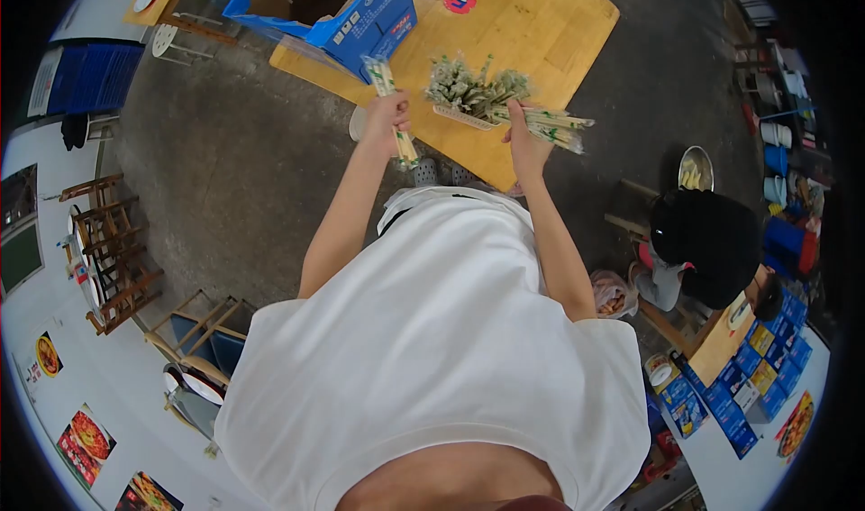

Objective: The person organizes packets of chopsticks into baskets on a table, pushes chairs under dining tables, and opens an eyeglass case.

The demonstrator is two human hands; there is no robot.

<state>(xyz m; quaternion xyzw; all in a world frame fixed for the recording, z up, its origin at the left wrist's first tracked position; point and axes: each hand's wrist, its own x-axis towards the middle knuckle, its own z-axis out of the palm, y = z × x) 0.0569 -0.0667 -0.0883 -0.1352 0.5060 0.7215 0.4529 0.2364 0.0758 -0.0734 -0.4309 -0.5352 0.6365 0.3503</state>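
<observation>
My left hand (389,119) is closed around a bundle of paper-and-plastic wrapped chopsticks (383,77), held upright near the table's left front edge. Another bundle of wrapped chopsticks (554,128) points out to the right from my right hand (528,141), whose fingers are closed on it. Between the two hands, a pale slatted basket (464,117) stands on the wooden table (532,38). It is filled with many more wrapped chopsticks (473,83), their ends bunched together. My right hand is close beside the basket; my left hand is apart from it.
A blue cardboard box (374,24) stands open at the table's back left. A red round sticker (459,1) lies farther back. To the right, a person in black (707,241) sits near a metal bowl (696,168). Stacked chairs (108,254) line the left side.
</observation>
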